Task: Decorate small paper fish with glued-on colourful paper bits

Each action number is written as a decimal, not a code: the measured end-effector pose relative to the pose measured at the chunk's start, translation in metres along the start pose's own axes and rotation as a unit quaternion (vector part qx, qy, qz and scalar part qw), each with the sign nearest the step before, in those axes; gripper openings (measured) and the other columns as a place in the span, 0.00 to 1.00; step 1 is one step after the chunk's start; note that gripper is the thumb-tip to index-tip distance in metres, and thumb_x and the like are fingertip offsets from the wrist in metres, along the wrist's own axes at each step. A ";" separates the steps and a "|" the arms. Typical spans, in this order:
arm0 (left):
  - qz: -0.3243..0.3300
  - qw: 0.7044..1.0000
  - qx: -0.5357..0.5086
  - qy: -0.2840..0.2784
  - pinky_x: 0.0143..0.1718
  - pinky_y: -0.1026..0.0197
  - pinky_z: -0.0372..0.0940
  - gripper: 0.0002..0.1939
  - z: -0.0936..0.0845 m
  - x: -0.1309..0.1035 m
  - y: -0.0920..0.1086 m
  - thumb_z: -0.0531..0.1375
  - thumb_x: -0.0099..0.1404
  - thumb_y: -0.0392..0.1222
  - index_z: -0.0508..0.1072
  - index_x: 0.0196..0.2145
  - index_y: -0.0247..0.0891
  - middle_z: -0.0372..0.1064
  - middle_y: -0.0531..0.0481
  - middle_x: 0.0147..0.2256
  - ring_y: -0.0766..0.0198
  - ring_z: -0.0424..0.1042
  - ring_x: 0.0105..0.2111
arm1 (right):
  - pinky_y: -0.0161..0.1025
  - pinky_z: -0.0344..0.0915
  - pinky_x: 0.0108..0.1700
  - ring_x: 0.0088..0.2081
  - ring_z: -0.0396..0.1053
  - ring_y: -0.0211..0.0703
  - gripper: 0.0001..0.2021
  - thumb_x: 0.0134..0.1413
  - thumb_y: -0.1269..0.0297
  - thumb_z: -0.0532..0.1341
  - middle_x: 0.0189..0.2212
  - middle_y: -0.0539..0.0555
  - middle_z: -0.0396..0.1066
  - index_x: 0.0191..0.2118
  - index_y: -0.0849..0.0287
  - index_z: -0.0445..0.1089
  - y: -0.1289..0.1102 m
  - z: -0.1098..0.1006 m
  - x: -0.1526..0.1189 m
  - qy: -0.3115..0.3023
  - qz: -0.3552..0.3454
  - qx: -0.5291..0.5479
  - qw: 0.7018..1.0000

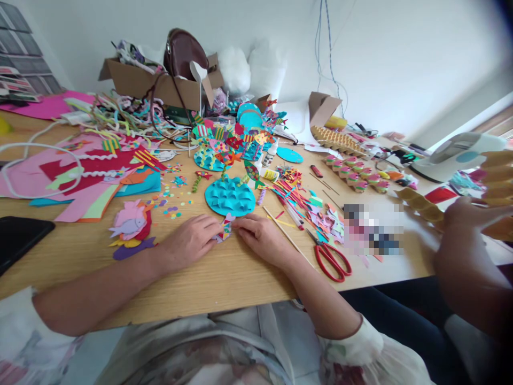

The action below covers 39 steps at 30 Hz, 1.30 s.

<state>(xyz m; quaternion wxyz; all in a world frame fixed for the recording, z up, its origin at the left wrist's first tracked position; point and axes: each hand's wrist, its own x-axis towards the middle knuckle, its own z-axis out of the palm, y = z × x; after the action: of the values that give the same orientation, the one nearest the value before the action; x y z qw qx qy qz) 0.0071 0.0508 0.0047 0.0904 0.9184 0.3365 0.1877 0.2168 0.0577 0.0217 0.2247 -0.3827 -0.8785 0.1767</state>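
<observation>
Two grips [194, 239] [262, 236], one paper fish [225, 229]

Paper fish [226, 229] between left hand [194, 241] and right hand [262, 239], disc [230, 197] behind, scissors [319, 246] rightward.

No wording, brand or number can be read with certainty. An upright white bottle [270, 154] bears dark print on its label, too small and blurred to make out. Just beside it, a container with a yellow label [271, 175] carries marks equally illegible. A pixelated patch [372, 229] hides whatever lies under it.
</observation>
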 end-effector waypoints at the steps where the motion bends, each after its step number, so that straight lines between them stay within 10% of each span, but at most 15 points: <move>1: 0.000 1.000 0.000 0.000 0.46 0.55 0.61 0.09 0.000 0.000 0.000 0.53 0.62 0.33 0.67 0.40 0.35 0.67 0.45 0.39 0.58 0.64 0.43 | 0.34 0.62 0.41 0.38 0.68 0.39 0.14 0.55 0.76 0.53 0.37 0.57 0.71 0.44 0.61 0.71 0.000 0.000 0.000 -0.001 0.002 0.005 1.000; 39: 0.038 0.998 0.047 -0.007 0.40 0.59 0.62 0.14 -0.006 0.023 0.000 0.50 0.60 0.25 0.74 0.35 0.34 0.67 0.45 0.33 0.60 0.63 0.37 | 0.32 0.61 0.38 0.36 0.70 0.37 0.15 0.51 0.79 0.52 0.35 0.53 0.75 0.37 0.61 0.74 0.003 -0.005 0.017 -0.098 0.061 0.027 0.993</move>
<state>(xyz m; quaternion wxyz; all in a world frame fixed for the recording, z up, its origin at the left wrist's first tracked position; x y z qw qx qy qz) 0.0209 0.0665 0.0171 0.0423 0.9352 0.3088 0.1681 0.2110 0.0724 0.0291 0.1363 -0.4101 -0.8664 0.2501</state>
